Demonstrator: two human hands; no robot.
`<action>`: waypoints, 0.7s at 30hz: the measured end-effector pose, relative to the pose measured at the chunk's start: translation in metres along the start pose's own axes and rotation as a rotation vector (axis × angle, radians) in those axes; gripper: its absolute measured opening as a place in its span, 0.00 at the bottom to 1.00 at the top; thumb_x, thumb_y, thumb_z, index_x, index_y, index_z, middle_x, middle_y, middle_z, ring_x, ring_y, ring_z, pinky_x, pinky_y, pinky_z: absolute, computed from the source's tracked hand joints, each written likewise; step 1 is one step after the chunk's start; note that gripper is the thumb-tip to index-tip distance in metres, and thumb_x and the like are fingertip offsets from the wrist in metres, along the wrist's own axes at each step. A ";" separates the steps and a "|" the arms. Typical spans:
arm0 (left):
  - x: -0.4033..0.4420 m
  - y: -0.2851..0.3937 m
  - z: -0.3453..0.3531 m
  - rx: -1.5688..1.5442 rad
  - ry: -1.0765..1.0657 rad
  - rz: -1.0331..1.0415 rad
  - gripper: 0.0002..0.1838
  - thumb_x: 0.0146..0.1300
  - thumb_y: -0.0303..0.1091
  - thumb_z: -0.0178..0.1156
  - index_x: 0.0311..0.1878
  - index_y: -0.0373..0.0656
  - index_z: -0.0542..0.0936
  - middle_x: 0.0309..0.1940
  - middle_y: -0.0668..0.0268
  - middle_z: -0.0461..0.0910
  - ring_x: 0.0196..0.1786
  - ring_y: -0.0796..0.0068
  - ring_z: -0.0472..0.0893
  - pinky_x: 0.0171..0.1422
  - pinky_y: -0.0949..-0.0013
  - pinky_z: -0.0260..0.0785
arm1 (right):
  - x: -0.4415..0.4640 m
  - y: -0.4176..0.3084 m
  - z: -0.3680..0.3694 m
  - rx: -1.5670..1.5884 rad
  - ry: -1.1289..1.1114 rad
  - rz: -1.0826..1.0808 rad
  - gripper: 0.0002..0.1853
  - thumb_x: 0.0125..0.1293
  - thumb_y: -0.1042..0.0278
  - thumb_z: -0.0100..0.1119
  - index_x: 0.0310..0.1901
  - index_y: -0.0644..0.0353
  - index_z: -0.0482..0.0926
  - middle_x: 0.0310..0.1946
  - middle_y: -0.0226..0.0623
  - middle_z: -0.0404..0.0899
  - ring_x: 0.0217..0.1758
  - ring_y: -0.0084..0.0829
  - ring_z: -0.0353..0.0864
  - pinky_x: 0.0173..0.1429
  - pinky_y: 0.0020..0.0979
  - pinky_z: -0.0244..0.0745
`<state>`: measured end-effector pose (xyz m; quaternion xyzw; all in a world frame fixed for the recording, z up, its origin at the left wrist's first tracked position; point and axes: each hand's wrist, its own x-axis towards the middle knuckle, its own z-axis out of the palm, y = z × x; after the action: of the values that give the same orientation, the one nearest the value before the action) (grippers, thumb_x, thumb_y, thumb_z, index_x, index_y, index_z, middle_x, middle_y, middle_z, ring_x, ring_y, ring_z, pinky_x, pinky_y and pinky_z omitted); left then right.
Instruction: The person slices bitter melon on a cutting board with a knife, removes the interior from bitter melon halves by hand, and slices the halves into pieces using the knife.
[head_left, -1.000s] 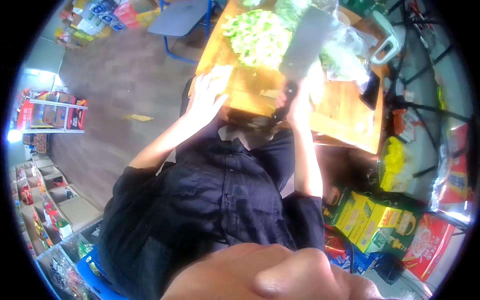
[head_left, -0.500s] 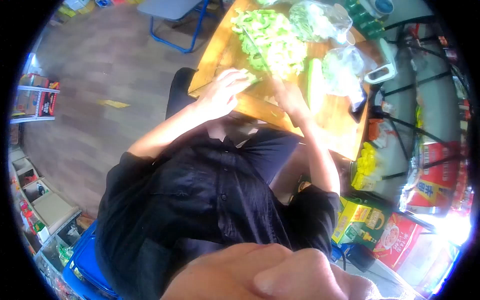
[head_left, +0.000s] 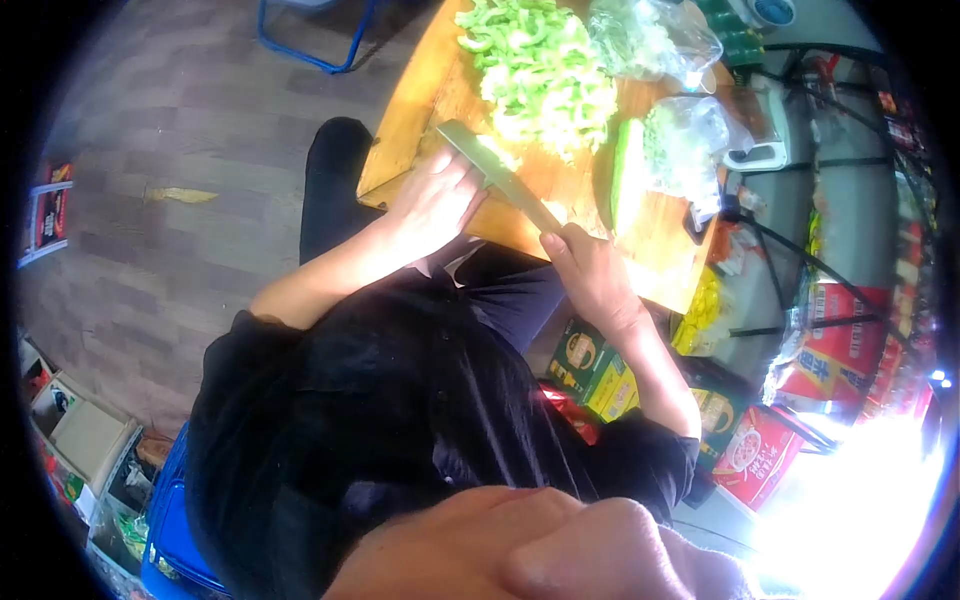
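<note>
My right hand [head_left: 597, 283] grips the handle of a kitchen knife [head_left: 510, 183]. Its broad blade slants up and left over the near edge of the wooden table [head_left: 400, 140], its tip end beside my left hand [head_left: 432, 208]. The left fingers are bent and close together; the blade partly covers them, and what they hold is hidden. Beyond the blade lies a large heap of pale green vegetable slices [head_left: 545, 75], many crescent-shaped. A long green vegetable piece [head_left: 627, 178] rests right of the heap.
Clear plastic bags [head_left: 690, 140] and a bag of greens [head_left: 645, 40] lie on the table's right side. A white-handled item [head_left: 765, 155] is at the edge. Black rack bars, packages and a red carton [head_left: 755, 460] stand right. A blue-framed folding stool [head_left: 320, 50] is at far left.
The knife has moved from over the slices toward the near left, its blade now by my left hand. My right hand has lowered toward me. The whole view has shifted slightly.
</note>
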<state>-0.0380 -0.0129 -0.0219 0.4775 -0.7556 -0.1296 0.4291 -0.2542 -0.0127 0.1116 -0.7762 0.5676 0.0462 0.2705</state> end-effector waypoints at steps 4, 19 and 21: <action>0.003 0.000 -0.004 -0.032 -0.018 -0.017 0.22 0.55 0.24 0.68 0.56 0.41 0.81 0.58 0.58 0.75 0.63 0.50 0.71 0.71 0.55 0.64 | -0.002 -0.002 -0.008 -0.017 -0.007 -0.031 0.19 0.76 0.54 0.50 0.39 0.66 0.76 0.27 0.55 0.77 0.35 0.57 0.79 0.39 0.48 0.72; 0.006 0.000 -0.008 0.037 -0.029 -0.036 0.16 0.55 0.25 0.62 0.49 0.39 0.83 0.54 0.56 0.74 0.55 0.55 0.72 0.54 0.58 0.73 | 0.030 0.011 0.004 -0.088 -0.083 -0.174 0.18 0.77 0.55 0.49 0.46 0.66 0.76 0.29 0.55 0.77 0.37 0.55 0.78 0.38 0.48 0.71; 0.008 0.000 -0.008 0.044 -0.023 -0.038 0.17 0.54 0.26 0.62 0.49 0.39 0.83 0.53 0.56 0.74 0.54 0.56 0.72 0.54 0.59 0.73 | 0.049 0.011 0.011 -0.009 -0.132 -0.042 0.19 0.76 0.55 0.49 0.47 0.66 0.76 0.30 0.55 0.77 0.38 0.55 0.78 0.39 0.48 0.71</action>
<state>-0.0333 -0.0177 -0.0126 0.4998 -0.7538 -0.1265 0.4073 -0.2442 -0.0518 0.0797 -0.7845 0.5319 0.0941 0.3046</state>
